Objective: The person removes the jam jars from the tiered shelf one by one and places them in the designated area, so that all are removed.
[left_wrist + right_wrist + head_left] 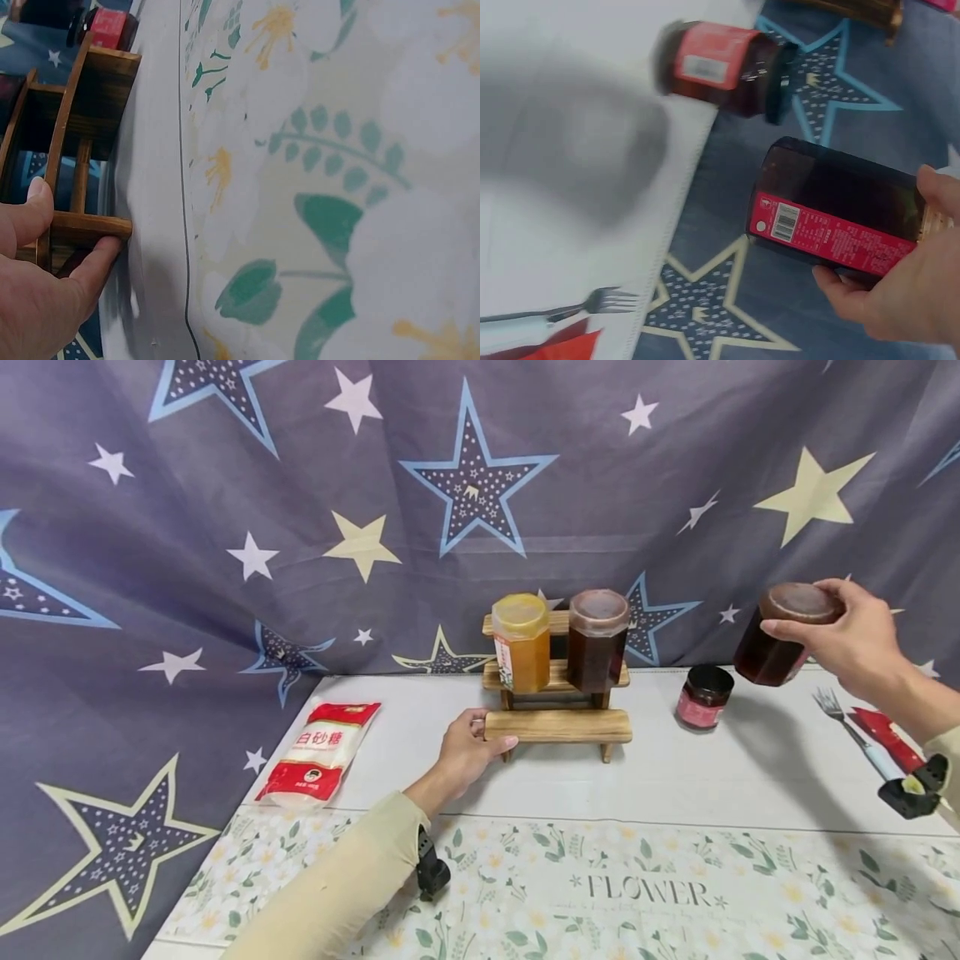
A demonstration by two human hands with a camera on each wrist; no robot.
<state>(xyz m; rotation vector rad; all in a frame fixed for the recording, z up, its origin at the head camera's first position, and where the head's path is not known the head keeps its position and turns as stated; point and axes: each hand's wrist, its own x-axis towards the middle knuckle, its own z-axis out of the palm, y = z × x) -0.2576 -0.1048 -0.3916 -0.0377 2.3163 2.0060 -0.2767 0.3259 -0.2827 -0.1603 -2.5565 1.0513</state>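
My left hand grips the left end of the lower step of a wooden tiered rack; in the left wrist view, thumb and fingers clasp its side frame. On the rack's middle step stand a jar of amber honey with a yellow lid and a dark brown jar. Off to the right, my right hand holds another dark jar by its lid, up off the table and slightly tilted. The right wrist view shows a red label with a barcode along its side.
A small black-lidded jar with a pink label stands between rack and held jar. At the right lie a fork and a red packet. A red-and-white bag lies at the left. A star-patterned curtain hangs behind.
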